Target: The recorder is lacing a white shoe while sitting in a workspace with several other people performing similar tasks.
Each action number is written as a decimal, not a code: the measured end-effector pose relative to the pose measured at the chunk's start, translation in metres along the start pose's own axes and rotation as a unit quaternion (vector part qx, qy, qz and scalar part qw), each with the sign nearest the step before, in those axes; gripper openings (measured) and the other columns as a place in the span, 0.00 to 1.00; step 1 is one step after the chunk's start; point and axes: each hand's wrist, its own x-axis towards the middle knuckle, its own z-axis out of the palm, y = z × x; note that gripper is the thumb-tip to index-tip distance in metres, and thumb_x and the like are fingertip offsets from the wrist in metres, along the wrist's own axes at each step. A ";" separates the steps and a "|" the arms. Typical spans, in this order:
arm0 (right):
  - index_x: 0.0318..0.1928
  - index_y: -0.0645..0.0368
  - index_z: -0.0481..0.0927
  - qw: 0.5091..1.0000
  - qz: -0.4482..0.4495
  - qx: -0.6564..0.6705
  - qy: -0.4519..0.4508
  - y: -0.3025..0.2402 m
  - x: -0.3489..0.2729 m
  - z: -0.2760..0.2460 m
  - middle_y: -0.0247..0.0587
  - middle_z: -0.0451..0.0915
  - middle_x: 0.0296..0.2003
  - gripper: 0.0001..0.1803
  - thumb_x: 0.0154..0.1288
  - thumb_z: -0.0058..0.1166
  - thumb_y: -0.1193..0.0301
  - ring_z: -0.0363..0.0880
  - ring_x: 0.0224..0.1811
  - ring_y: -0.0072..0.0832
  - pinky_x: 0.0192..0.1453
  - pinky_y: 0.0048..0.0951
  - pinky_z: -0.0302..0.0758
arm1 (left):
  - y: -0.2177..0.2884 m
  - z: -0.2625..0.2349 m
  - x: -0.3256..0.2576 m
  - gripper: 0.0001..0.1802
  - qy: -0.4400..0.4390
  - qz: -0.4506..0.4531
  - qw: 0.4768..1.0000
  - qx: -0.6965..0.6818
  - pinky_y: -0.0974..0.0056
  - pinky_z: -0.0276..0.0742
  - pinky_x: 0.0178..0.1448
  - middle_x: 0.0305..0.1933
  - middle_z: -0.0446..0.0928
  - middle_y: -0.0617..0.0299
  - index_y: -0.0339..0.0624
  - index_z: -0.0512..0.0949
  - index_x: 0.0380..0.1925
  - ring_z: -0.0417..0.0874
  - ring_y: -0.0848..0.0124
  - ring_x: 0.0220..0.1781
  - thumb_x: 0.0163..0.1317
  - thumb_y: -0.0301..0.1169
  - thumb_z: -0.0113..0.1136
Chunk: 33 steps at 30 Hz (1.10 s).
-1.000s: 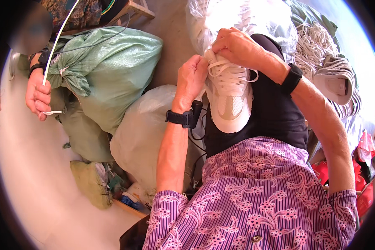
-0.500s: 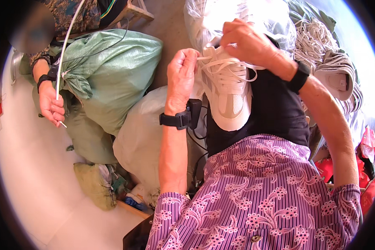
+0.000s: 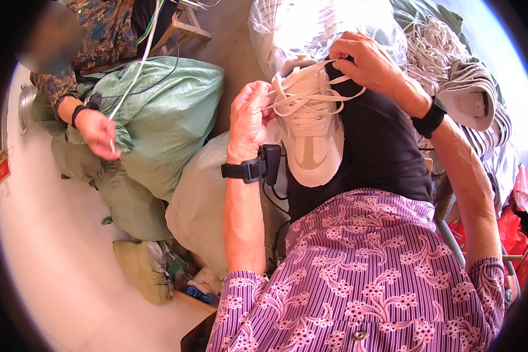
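A white and beige sneaker [image 3: 312, 149] rests on my lap, its toe pointing toward me. Pale laces [image 3: 302, 101] cross over its tongue in loose loops. At the shoe's left edge my left hand [image 3: 250, 111] pinches a lace, fingers closed. My right hand [image 3: 366, 60] is closed on another stretch of lace, up and to the right of the shoe's opening. A strand runs from these fingers back to the shoe, and a loop of lace hangs below them.
A tied green sack [image 3: 170, 105] and a whitish sack [image 3: 202, 188] stand at left. Another person's hand [image 3: 97, 132] holds a white cord there. A clear plastic bag [image 3: 328, 35] lies beyond the shoe; at right are a heap of laces [image 3: 437, 50] and stacked grey shoe parts [image 3: 472, 97].
My right hand has moved right and slightly down, away from the shoe's opening, drawing lace with it. My left hand has dropped a little. The other person's hand has shifted right along with the cord.
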 end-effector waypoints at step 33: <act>0.30 0.52 0.82 0.998 -0.024 0.001 -0.057 -0.018 -0.031 -0.003 0.34 0.75 0.34 0.03 0.55 0.57 0.69 0.71 0.43 0.36 0.50 0.40 0.65 | 0.011 0.083 0.027 0.14 -0.073 0.214 0.719 0.658 0.53 0.72 0.53 0.42 0.82 0.59 0.41 0.81 0.40 0.80 0.58 0.49 0.52 0.31 0.64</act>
